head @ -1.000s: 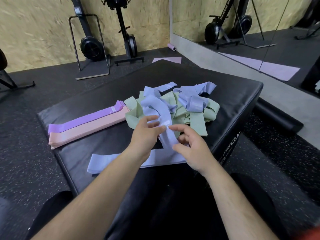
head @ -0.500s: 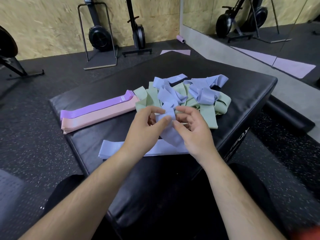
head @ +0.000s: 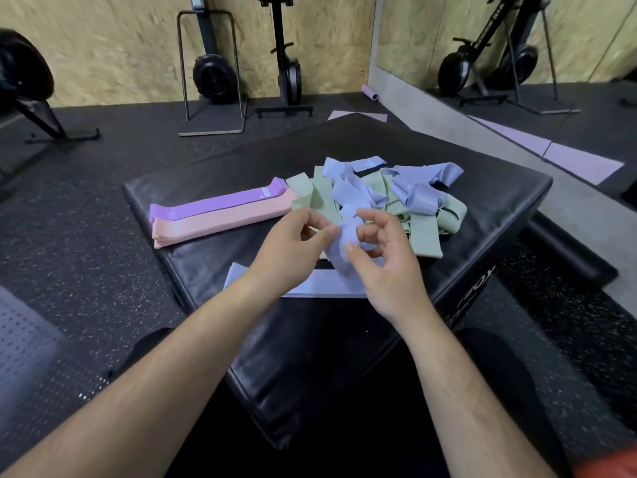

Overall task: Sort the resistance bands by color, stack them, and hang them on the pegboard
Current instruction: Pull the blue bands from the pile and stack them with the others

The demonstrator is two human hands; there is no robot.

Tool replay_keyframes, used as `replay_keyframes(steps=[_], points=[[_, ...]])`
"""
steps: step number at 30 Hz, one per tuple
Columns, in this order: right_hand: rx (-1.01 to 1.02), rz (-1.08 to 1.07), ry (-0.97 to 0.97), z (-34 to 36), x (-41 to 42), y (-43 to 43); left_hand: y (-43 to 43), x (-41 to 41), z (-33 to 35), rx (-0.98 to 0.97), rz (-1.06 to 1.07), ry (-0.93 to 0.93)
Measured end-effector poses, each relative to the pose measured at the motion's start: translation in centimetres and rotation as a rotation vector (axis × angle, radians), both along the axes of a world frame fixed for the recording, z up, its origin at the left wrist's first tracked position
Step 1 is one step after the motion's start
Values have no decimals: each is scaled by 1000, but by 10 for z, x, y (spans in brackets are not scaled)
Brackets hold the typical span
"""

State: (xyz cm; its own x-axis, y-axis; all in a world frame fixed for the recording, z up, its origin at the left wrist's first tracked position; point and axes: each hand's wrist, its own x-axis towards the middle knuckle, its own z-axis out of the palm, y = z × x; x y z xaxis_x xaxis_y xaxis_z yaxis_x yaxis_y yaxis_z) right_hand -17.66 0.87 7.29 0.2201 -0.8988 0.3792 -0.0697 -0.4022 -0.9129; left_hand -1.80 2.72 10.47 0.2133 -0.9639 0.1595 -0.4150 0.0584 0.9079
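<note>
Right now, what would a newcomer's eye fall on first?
The left hand and right hand pinch a blue band over the black padded box. Behind them sprawls a tangled heap of green and blue bands; left of it lie a neat purple stack and a pink stack.

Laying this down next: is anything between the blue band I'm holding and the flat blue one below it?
Nothing visible. The held crumpled light-blue fabric band hangs right over the flat light-blue band.

Gym interior: chipboard wall (head: 113, 46), speckled black rubber floor (head: 79, 243), wall mirror (head: 586, 98) at right, upright exercise machines (head: 214, 77), black padded box (head: 327, 357) in foreground.
</note>
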Motion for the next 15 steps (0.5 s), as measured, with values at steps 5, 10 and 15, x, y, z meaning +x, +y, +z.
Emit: replay_keyframes(steps=[5,10,15], points=[[-40,-90,201,3,7,-13,1,-3,19,-111,-26,-110],[-59,-130,251,16,12,-22,-3,-3,33,-156,-70,-259],[-117,-59,217,45,16,-26,-7,2,55,-277,-13,-271]])
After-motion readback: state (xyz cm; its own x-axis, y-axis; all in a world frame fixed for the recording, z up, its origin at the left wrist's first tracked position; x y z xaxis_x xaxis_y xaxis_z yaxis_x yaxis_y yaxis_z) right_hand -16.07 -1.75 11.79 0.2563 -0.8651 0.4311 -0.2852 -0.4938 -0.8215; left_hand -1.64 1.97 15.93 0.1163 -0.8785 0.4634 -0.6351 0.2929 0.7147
